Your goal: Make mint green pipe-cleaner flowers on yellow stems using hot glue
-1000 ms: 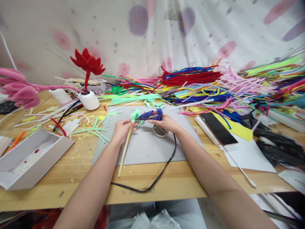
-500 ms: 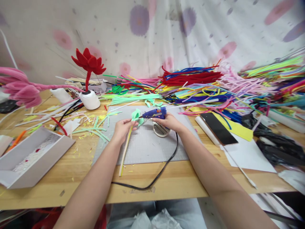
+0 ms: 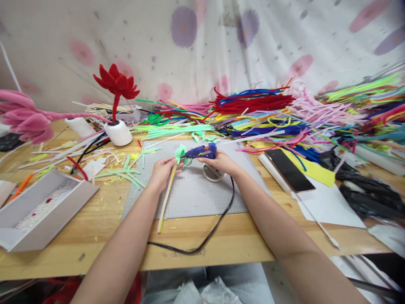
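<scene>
One mint-green piece [image 3: 180, 152] with yellow-and-white stem [image 3: 167, 198], seemingly part-assembled, gluing unfinished, pinched by left hand [image 3: 161, 172] over grey mat [image 3: 205, 198]; right hand [image 3: 223, 163] grips glue gun [image 3: 196, 152] beside it; mint strips [image 3: 126, 172] lie loose.

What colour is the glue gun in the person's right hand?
Mostly blue: the glue gun shows best in the head view.

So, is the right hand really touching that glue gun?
Touching. The head view shows the right hand gripping the blue glue gun, its fingers against the body with no gap.
</scene>
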Available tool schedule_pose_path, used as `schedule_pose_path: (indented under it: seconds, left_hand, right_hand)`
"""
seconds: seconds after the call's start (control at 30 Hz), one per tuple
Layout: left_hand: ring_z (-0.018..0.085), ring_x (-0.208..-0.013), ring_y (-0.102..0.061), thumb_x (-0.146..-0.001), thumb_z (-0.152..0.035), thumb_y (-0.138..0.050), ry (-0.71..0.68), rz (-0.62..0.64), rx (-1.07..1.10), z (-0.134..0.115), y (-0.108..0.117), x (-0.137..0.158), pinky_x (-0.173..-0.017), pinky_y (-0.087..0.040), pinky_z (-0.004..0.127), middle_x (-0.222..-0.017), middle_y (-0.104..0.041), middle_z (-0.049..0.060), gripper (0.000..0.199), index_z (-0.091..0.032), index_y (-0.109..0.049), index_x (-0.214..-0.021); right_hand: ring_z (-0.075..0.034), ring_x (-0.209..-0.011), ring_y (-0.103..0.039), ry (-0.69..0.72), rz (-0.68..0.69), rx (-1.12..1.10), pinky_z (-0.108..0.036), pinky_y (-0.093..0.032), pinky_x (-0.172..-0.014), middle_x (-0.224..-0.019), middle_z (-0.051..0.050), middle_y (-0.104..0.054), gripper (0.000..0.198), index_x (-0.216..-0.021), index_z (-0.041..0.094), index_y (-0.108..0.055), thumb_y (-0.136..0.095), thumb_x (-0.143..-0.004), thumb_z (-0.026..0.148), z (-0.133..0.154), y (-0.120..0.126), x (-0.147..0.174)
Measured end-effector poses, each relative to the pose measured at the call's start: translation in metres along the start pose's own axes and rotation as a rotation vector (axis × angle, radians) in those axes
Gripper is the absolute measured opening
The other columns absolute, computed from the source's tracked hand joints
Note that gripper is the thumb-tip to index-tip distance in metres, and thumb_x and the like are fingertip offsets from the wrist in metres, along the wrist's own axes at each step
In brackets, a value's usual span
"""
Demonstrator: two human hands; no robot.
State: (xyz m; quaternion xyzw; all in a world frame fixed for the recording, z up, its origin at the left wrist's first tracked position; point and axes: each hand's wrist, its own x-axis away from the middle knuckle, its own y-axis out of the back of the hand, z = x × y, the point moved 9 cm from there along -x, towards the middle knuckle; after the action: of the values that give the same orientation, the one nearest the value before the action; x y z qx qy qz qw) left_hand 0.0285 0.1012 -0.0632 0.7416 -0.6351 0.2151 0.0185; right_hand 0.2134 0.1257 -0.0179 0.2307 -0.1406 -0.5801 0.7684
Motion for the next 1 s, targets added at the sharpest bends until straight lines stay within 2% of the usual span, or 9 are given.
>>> schedule_pose_path:
  seconds: [0.2,0.33,0.63,0.87,1.0]
  left_hand:
    - [0.018,-0.072,-0.068,-0.071,-0.012,-0.063,0.011,-0.024,0.019,0.0001,0.0013,0.0011,-0.056,-0.055,0.023,-0.073,-0.07,0.01,0.007,-0.008,-0.063,-0.077]
    - [0.02,-0.072,-0.068,-0.071,-0.012,-0.063,0.001,-0.025,0.001,-0.0015,0.001,0.0018,-0.055,-0.055,0.024,-0.073,-0.07,0.011,0.007,-0.008,-0.064,-0.077]
    - [0.019,-0.07,-0.068,-0.071,-0.012,-0.062,-0.009,-0.025,0.008,-0.001,0.0017,-0.0007,-0.05,-0.054,0.022,-0.076,-0.07,0.01,0.007,-0.008,-0.064,-0.076]
    - [0.02,-0.074,-0.068,-0.071,-0.012,-0.062,-0.004,-0.022,0.001,-0.0013,0.0014,0.0008,-0.053,-0.055,0.022,-0.077,-0.07,0.012,0.009,-0.008,-0.064,-0.078]
    - [0.02,-0.075,-0.068,-0.073,-0.011,-0.059,-0.012,-0.006,-0.003,-0.0008,0.0005,-0.0005,-0.05,-0.054,0.021,-0.08,-0.07,0.012,0.01,-0.007,-0.064,-0.08]
  right_hand:
    - [-0.013,-0.068,-0.055,0.016,0.025,0.007,-0.026,-0.043,-0.067,-0.074,-0.001,-0.063,0.036,-0.083,0.015,-0.066,-0.061,-0.069,0.047,0.004,-0.0039,0.0002]
    - [-0.013,-0.065,-0.053,0.008,0.029,0.035,-0.026,-0.043,-0.064,-0.071,-0.001,-0.061,0.04,-0.084,0.014,-0.066,-0.061,-0.067,0.05,0.0015,-0.0042,-0.0003]
    - [-0.015,-0.073,-0.056,0.032,0.084,0.05,-0.029,-0.044,-0.073,-0.081,-0.003,-0.065,0.042,-0.095,0.016,-0.066,-0.062,-0.068,0.048,0.0012,-0.0088,0.0011]
    - [-0.014,-0.068,-0.055,0.014,0.023,0.028,-0.026,-0.044,-0.066,-0.072,-0.002,-0.062,0.038,-0.085,0.014,-0.067,-0.061,-0.069,0.048,0.0072,-0.001,0.0025]
    - [-0.014,-0.07,-0.056,0.008,0.014,0.031,-0.027,-0.044,-0.068,-0.074,-0.002,-0.063,0.04,-0.089,0.014,-0.067,-0.061,-0.068,0.048,0.0046,-0.0007,0.0011]
